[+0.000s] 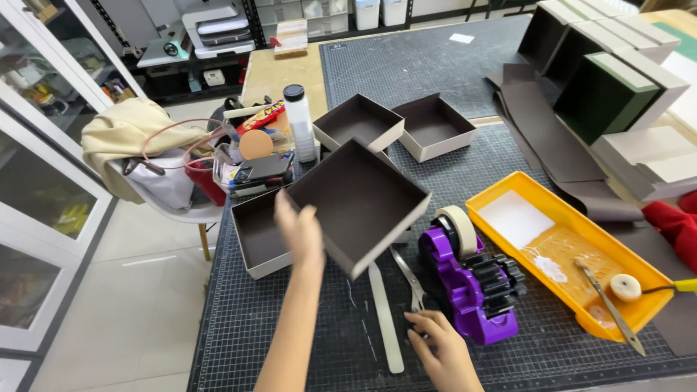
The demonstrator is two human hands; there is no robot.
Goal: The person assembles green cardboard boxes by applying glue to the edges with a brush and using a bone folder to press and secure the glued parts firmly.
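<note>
The left hand (301,234) holds a shallow brown-lined box tray (359,203) tilted up off the bench (290,341), fingers curled round its near-left wall so the open side faces the camera. Three similar trays lie on the grid cutting mat (508,156) — one just behind the hand (258,236) and two further back (358,122) (434,127) — so, as a judgement, several trays look already lined and this one is in hand. At the far right, a stack of boxes (617,65) and strips of brown paper (552,138) suggest more remains.

The right hand (439,345) rests low on the mat, fingers bent down onto the handles of a pair of scissors (412,287), touching them — whether it grips them I cannot tell. Beside it stands a purple tape dispenser (472,279), and a flat white strip (385,319) lies to its left. A yellow glue tray (563,250) with a small roller (626,287) sits right of the dispenser. The left forearm reaches up from the bottom edge, wrist bent inward.
</note>
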